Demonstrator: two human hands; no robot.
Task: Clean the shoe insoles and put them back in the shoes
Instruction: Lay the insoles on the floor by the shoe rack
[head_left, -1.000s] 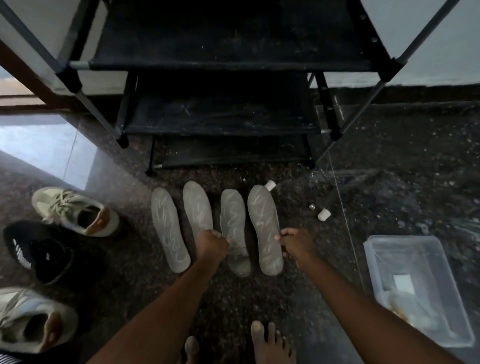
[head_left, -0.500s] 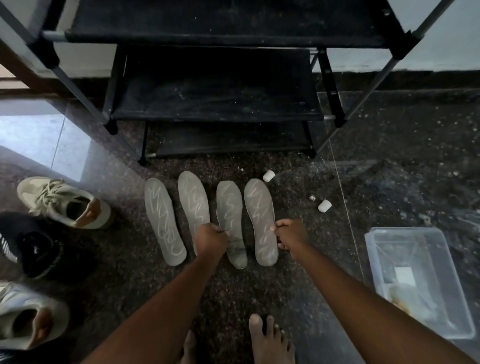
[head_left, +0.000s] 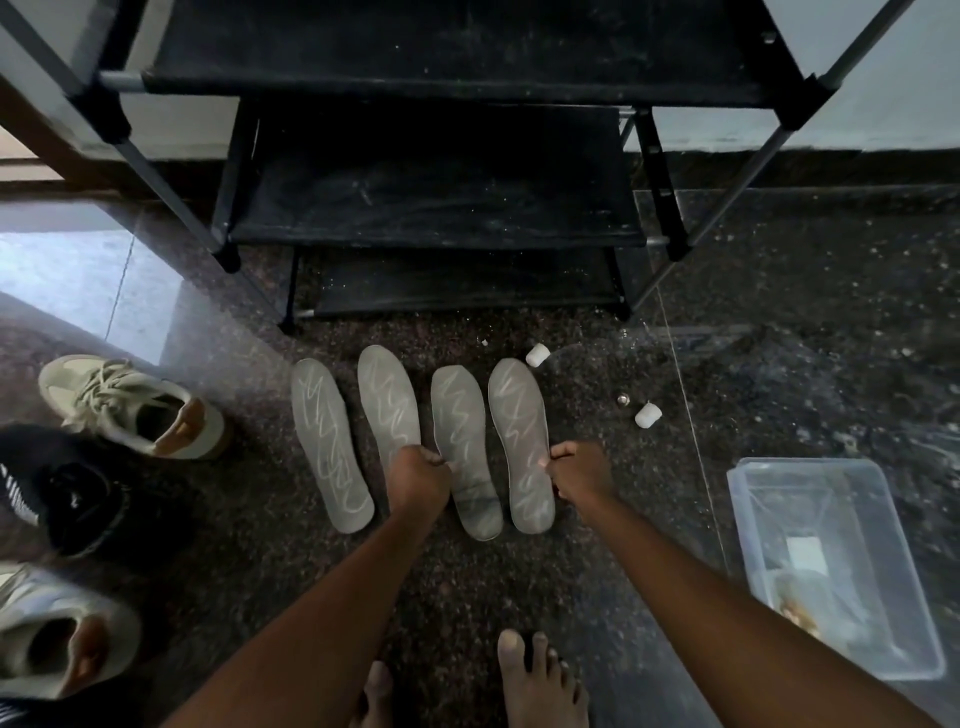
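Where the dark speckled floor (head_left: 519, 582) meets the foot of a black shoe rack (head_left: 436, 218), four grey insoles (head_left: 330, 447) lie flat side by side, toes toward the rack, each scrawled with pale zigzag marks. The left hand (head_left: 418, 480) is curled tight, its fingers pinching the left edge of the third insole (head_left: 460, 415) while its back hides the heel of the second insole (head_left: 387, 400). The right hand (head_left: 582, 475) is likewise closed, pinching the right edge of the fourth insole (head_left: 519, 431) about midway along. Two small white pieces (head_left: 537, 355) lie just beyond the fourth insole's toe and off to its right. To the left stand a beige sneaker (head_left: 130, 408), a black shoe (head_left: 62, 488) and a pale sneaker (head_left: 52, 634). A clear plastic tub (head_left: 810, 464) sits well apart on the right. Bare feet (head_left: 540, 680) show at the bottom edge.
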